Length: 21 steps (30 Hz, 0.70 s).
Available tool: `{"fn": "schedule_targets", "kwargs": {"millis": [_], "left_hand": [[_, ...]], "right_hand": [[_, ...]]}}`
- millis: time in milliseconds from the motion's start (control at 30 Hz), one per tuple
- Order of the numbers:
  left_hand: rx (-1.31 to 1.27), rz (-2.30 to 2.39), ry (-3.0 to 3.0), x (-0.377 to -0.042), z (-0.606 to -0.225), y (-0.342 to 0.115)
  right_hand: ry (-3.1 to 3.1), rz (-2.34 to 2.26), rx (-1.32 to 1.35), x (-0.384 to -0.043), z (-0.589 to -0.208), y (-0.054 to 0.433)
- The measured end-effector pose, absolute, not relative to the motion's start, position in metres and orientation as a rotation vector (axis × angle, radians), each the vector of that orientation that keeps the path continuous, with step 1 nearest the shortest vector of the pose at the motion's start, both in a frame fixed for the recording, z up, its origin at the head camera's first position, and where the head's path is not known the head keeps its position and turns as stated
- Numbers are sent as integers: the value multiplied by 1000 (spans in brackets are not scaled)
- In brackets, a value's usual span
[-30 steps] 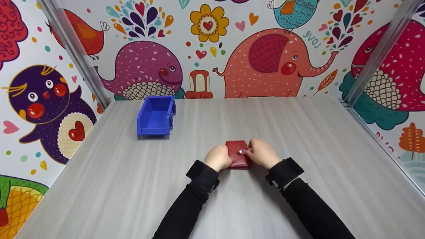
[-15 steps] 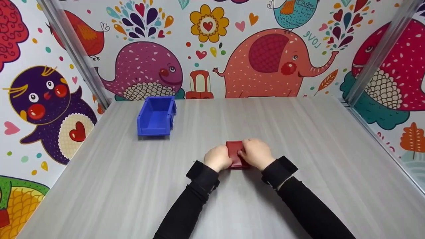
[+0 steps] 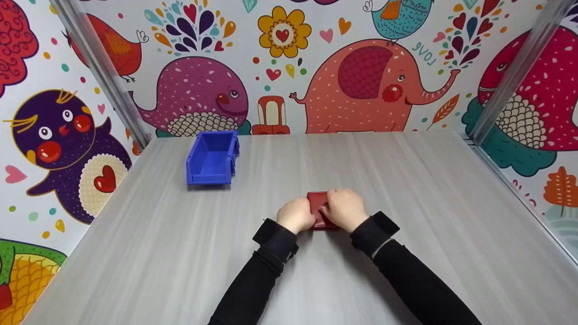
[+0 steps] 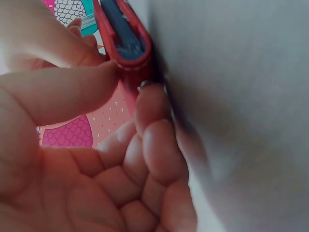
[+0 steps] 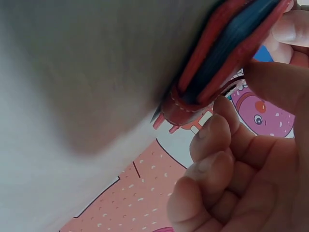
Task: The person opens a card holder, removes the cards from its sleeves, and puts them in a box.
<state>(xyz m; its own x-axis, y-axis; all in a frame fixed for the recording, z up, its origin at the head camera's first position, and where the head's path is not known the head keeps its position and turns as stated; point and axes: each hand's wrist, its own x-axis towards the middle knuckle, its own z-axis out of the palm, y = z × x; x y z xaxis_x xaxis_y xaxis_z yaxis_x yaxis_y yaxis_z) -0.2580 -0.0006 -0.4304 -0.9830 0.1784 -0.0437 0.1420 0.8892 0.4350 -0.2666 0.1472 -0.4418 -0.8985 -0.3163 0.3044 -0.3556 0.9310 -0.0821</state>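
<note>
the left hand (image 3: 295, 215) pinches one side of the red wallet (image 3: 317, 199) and the right hand (image 3: 347, 209) grips the other by its strap (image 5: 179, 108), on the tabletop (image 3: 406, 180). the wallet is folded; whether fastening the strap is done or remains, i cannot tell. farther off stands the blue bin (image 3: 209, 178).

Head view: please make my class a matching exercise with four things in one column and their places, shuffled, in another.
Things
1. Rectangular red leather-look wallet
2. Blue plastic open-topped bin
3. Bare left hand
4. Bare right hand

Places
A. At the wallet's right side
B. Between the two hands
C. At the wallet's left side
D. Toward the far left of the pale wood-grain table

Right pairs: 1-B, 2-D, 3-C, 4-A
</note>
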Motion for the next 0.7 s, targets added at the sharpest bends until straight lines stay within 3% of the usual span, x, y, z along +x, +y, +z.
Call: {"fn": "schedule_targets", "kwargs": {"millis": [700], "left_hand": [[249,669,2963,-259,-430,1]], "right_hand": [[-2609,133,512,-267,-450,138]]}}
